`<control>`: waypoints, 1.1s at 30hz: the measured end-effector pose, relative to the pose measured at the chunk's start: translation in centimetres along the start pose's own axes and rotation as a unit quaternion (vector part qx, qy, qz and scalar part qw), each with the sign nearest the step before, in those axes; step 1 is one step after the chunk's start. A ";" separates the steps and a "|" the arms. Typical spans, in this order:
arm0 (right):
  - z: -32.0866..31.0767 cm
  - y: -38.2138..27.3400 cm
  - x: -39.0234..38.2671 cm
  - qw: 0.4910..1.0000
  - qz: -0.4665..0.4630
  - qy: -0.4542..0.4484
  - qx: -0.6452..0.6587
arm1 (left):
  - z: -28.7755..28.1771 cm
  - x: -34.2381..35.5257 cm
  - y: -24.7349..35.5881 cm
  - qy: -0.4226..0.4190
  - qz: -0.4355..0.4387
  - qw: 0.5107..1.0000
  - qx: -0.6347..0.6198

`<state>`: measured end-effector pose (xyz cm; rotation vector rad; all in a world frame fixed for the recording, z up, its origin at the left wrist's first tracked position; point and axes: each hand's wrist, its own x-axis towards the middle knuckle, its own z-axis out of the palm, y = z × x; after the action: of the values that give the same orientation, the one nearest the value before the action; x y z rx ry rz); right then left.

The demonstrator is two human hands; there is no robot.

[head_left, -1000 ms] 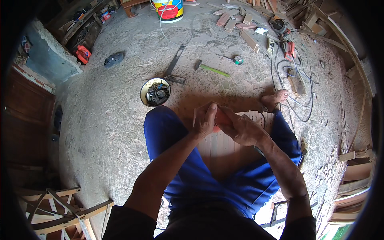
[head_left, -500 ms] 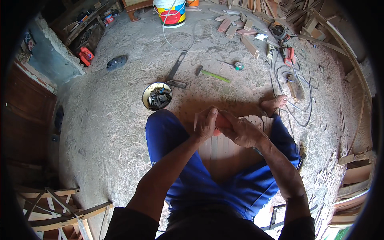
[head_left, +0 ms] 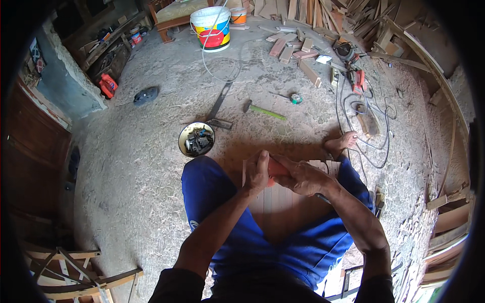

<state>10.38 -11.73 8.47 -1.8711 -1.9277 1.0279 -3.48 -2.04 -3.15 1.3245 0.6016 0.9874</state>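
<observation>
Between my bent legs lies a wooden board (head_left: 275,202) made of narrow pale strips, its far edge partly hidden by my hands. Over that far end, my left hand (head_left: 257,172) grips a red-orange piece (head_left: 276,169), thumb on top. My right hand (head_left: 305,178) closes on the same piece from the other side. The piece looks like folded abrasive paper or a small block; fingers cover most of it. Light strip ends (head_left: 323,165) show beyond my right hand, next to my right leg.
A bowl of metal parts (head_left: 196,140) stands beyond my left knee, with a metal square (head_left: 220,103) beside it. Farther out lie a green-handled hammer (head_left: 267,112), a tape measure (head_left: 295,99), a red power tool (head_left: 357,82) with looped cable, wood offcuts (head_left: 305,46) and a paint bucket (head_left: 212,30).
The whole view has shifted, so hands, board and floor things sit lower in the picture. Both hands keep their hold on the red-orange piece, the right one turned slightly.
</observation>
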 end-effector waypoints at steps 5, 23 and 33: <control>-2.1 -1.2 -0.4 0.998 -0.006 0.044 -0.041 | 0.5 1.5 3.9 -0.022 0.031 0.999 -0.008; -3.9 -4.3 -1.0 0.994 0.084 0.043 0.054 | 1.3 4.5 2.7 -0.087 0.009 0.990 -0.109; -3.4 -3.8 -0.1 0.994 0.044 0.053 0.089 | 0.1 4.3 2.6 -0.094 -0.039 0.989 -0.112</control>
<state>9.68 -10.51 13.35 -1.8842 -1.6506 1.0653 -1.93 1.43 0.06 1.1687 0.3836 0.8307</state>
